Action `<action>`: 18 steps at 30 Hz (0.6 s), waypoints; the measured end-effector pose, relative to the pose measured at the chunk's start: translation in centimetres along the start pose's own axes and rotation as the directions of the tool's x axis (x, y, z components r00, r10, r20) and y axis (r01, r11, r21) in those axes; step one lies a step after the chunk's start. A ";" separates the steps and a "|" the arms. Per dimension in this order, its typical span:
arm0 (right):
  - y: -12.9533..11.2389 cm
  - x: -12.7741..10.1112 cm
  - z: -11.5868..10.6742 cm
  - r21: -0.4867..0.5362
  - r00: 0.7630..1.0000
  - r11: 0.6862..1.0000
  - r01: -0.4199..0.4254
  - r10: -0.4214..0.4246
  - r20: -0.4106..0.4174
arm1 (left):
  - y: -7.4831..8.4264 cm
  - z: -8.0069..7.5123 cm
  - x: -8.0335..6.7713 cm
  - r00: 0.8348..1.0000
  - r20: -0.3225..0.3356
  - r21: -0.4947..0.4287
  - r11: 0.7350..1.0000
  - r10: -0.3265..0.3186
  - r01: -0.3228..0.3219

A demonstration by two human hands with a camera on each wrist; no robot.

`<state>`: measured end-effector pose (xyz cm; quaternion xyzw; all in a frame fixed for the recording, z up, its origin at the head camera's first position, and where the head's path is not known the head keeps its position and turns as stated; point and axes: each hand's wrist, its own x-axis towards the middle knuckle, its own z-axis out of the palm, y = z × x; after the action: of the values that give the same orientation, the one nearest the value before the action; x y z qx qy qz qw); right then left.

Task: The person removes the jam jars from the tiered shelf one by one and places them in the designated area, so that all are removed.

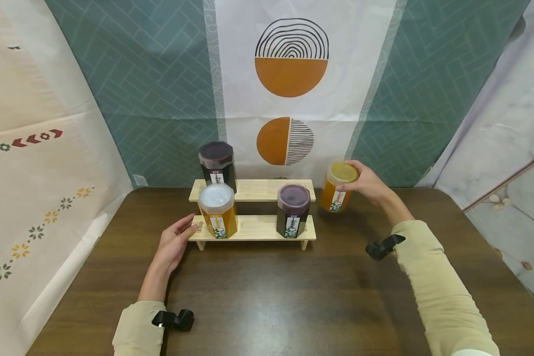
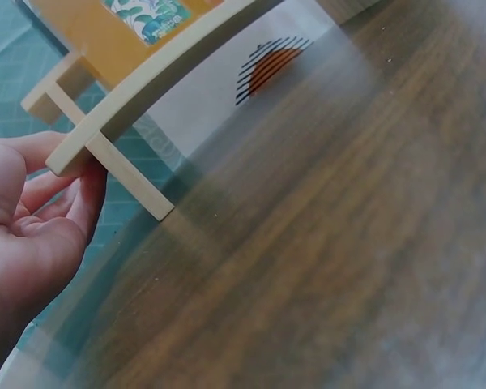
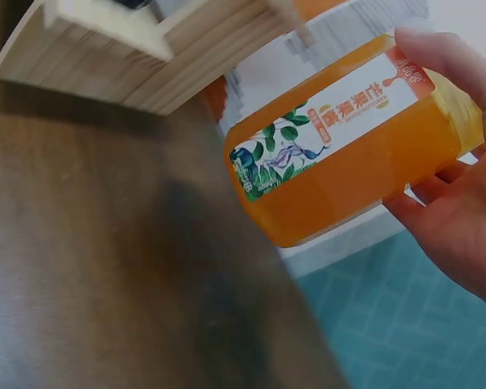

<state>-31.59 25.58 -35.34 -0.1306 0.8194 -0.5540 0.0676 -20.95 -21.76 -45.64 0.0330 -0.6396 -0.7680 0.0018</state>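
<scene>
My right hand (image 1: 366,184) grips a jar of amber honey (image 3: 340,154) with a yellow lid, thumb on one side and fingers on the other near the lid. The jar is beside the right end of a two-tier wooden shelf rack (image 1: 258,228), and its label shows in the right wrist view. At the rack's left end, my left hand (image 1: 172,243) pinches the end of the lower board (image 2: 138,93). On that board stand a white-lidded amber jar (image 1: 218,212) at left and a dark, purple-lidded jar (image 1: 292,210) at right. Another dark jar (image 1: 217,163) stands on the upper tier's left.
The rack stands on a brown wooden table (image 1: 267,291), close to its back edge. A green and white patterned cloth (image 1: 160,74) hangs behind it. Light patterned cloths hang at the left and right. A black wrist device (image 1: 173,319) is strapped over each sleeve.
</scene>
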 end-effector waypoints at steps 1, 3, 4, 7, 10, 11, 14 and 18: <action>0.5 0.0 0.2 -0.004 1.000 1.000 -0.006 0.007 0.004 | 0.0 0.0 0.0 1.000 -0.002 -0.002 1.000 -0.004 0.004; 1.5 -0.1 0.6 -0.005 1.000 1.000 -0.020 0.020 0.014 | -0.1 0.0 0.0 1.000 -0.005 -0.006 1.000 -0.012 0.012; 1.8 -0.2 0.8 0.000 0.999 1.000 -0.028 0.028 0.020 | -0.2 0.1 -0.1 1.000 -0.006 -0.006 1.000 -0.016 0.016; 2.8 -0.4 1.2 0.010 0.998 0.999 -0.046 0.046 0.037 | -0.2 0.1 -0.1 1.000 -0.006 0.002 1.000 -0.022 0.022; 3.2 -0.5 1.5 0.040 0.998 0.997 -0.060 0.058 0.039 | -0.2 0.2 0.0 1.000 0.002 0.013 1.000 -0.015 0.015; 3.3 -0.5 1.5 0.044 0.997 0.997 -0.063 0.062 0.038 | -0.2 0.2 0.0 1.000 0.004 0.013 1.000 -0.011 0.011; 3.0 -0.3 1.5 0.060 0.996 0.996 -0.066 0.062 0.061 | -0.1 0.2 0.1 1.000 0.005 0.003 1.000 0.001 -0.001; 2.2 -0.2 1.2 0.035 0.992 0.998 -0.058 0.054 0.116 | -0.1 0.0 0.0 1.000 -0.001 -0.008 1.000 0.009 -0.009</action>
<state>-31.38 25.30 -37.82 -0.1381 0.8066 -0.5591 0.1328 -20.98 -21.76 -45.71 0.0306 -0.6365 -0.7706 0.0059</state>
